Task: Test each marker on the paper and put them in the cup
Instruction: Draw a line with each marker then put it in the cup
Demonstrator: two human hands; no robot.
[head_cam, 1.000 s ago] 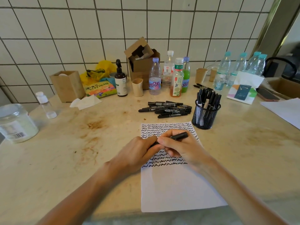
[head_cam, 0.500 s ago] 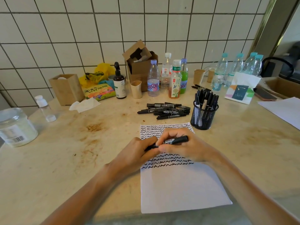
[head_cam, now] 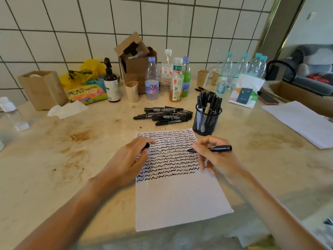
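A white paper [head_cam: 180, 199] lies in front of me, its upper half filled with rows of black squiggles. My right hand [head_cam: 216, 159] holds an uncapped black marker [head_cam: 219, 148] over the paper's right edge, tip pointing left. My left hand [head_cam: 129, 159] rests on the paper's left edge and pinches the marker's black cap [head_cam: 146, 146]. Several more black markers [head_cam: 165, 115] lie in a pile beyond the paper. A black mesh cup [head_cam: 207, 121] holding several markers stands at the paper's far right corner.
Bottles [head_cam: 177, 80], a brown pump bottle [head_cam: 110, 82], paper cups [head_cam: 132, 91] and a cardboard box [head_cam: 137, 60] line the tiled wall. A tissue [head_cam: 66, 110] lies left, more white sheets [head_cam: 302, 121] lie right. The beige counter [head_cam: 54, 159] is stained.
The hands have pulled apart: the cap came off in my left hand and the uncapped marker moved right in my right hand.
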